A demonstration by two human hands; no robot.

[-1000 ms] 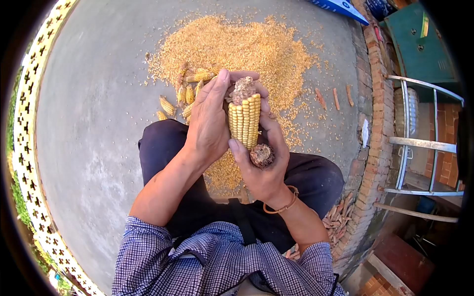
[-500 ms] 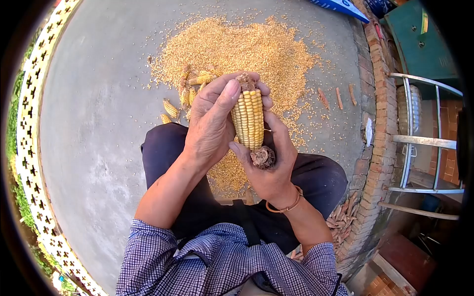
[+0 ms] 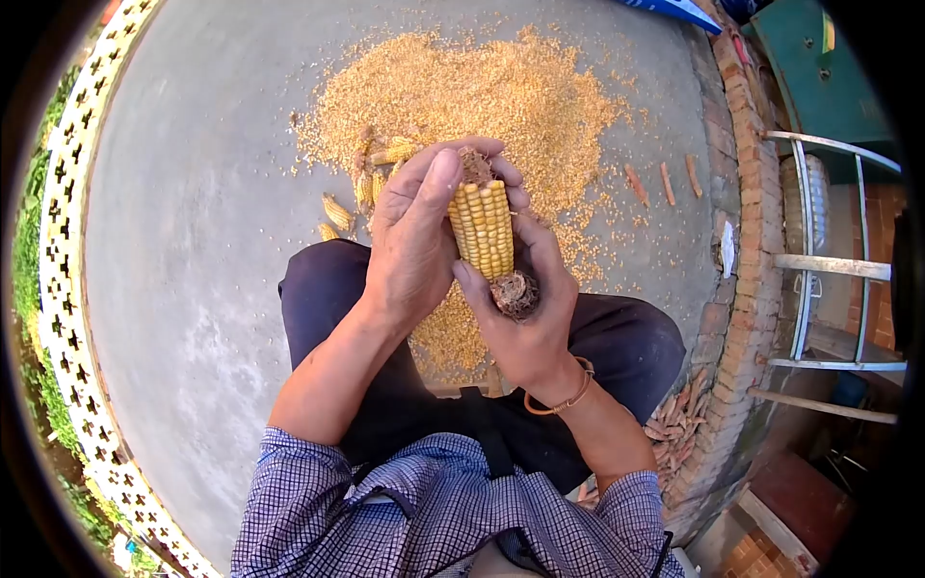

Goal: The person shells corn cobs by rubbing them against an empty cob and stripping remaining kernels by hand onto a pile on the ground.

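Note:
Both my hands hold one yellow corn cob above my lap. My left hand wraps the cob's left side and top, its thumb along the upper edge and its fingers behind. From the lower right, my right hand grips the base, with the thumb near the lowest kernels. A dark, rough stub shows at the bottom, resting in my right palm. The cob's top end is bare of kernels and brownish. Behind the hands lies a wide pile of loose kernels.
Several corn cobs lie left of the pile, with small ones nearer my knee. Reddish bare cobs lie on the right, more beside a brick edge. A metal rack stands beyond it.
The cob has turned and tilted slightly in my hands, and its visible kernel rows look different. My left thumb has moved a little over its upper edge. Both hands still hold it.

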